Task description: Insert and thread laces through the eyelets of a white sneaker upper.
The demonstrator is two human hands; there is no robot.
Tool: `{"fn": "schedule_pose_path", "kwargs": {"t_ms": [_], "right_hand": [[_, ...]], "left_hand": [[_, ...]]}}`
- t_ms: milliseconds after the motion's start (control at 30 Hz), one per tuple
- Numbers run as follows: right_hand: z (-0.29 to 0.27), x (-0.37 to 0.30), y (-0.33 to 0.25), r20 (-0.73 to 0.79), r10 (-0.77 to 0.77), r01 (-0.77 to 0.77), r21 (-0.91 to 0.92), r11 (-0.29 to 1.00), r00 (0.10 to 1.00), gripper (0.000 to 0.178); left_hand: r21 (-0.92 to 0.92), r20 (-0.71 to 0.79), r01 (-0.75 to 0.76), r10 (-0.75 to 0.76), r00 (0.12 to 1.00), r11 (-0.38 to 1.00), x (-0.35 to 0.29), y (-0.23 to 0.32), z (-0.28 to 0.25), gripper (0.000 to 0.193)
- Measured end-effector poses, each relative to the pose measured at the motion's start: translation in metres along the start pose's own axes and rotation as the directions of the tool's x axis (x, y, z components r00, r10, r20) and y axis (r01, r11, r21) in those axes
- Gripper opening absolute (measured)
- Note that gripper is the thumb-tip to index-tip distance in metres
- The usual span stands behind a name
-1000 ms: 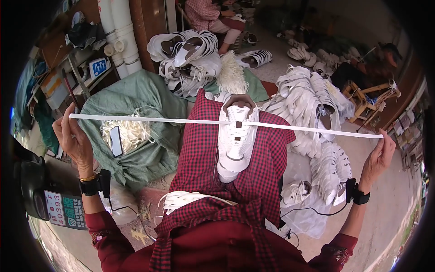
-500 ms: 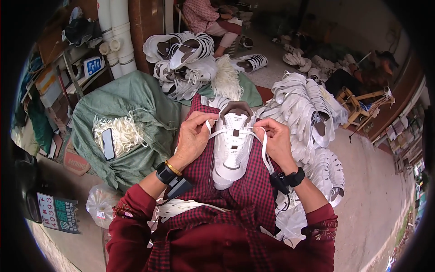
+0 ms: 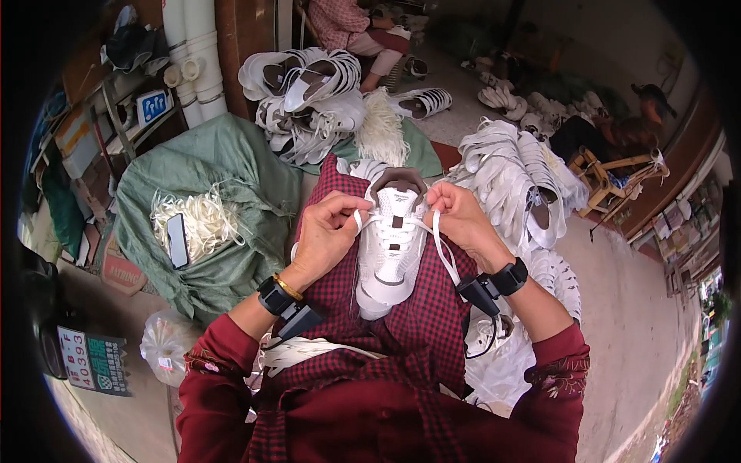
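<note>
A white sneaker point(image 3: 386, 266) with a brown lining rests on my lap over a red-and-black checked apron point(image 3: 328, 266), its toe pointing toward me. White lace crosses its tongue. Beside the shoe's upper left edge, my left hand point(image 3: 324, 231) pinches one lace end between thumb and fingers. My right hand point(image 3: 461, 220) is closed on the other side of the lace point(image 3: 438, 231) by the right eyelets, and a loop of it hangs down toward my wrist. The fingertips of both hands partly hide the upper eyelets.
On the left, a green sack point(image 3: 224, 154) bears a heap of white laces point(image 3: 212, 212) and a phone point(image 3: 177, 241). White shoes point(image 3: 309, 96) are piled ahead, with more stacked shoes point(image 3: 509, 174) at right. Farther back sits another person point(image 3: 343, 27) near a wooden chair point(image 3: 610, 181).
My right hand has moved up and inward, closer to the shoe's collar. My left hand stays pinched on its lace end, near the eyelets. The view has shifted slightly.
</note>
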State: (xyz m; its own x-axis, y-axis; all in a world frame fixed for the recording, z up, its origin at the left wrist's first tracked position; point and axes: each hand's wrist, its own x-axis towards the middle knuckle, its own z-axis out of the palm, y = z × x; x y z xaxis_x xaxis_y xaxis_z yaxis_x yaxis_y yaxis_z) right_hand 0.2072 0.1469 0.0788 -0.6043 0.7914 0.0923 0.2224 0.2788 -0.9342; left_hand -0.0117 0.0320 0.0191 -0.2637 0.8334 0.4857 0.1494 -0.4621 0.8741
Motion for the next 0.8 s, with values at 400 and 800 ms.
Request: {"fn": "schedule_pose_path", "kwargs": {"t_ms": [400, 800], "right_hand": [[0.002, -0.006, 0.0, 0.103, -0.031, 0.043, -0.115, 0.992, 0.994, 0.029], [-0.002, 0.0, -0.01, 0.174, -0.027, 0.056, -0.158, 0.986, 0.984, 0.036]], "left_hand": [[0.076, -0.048, 0.018, -0.015, 0.999, 0.997, -0.002, -0.001, 0.0, 0.011], [0.445, 0.104, -0.213, 0.186, 0.977, 0.87, 0.01, 0.012, 0.004, 0.025]]}}
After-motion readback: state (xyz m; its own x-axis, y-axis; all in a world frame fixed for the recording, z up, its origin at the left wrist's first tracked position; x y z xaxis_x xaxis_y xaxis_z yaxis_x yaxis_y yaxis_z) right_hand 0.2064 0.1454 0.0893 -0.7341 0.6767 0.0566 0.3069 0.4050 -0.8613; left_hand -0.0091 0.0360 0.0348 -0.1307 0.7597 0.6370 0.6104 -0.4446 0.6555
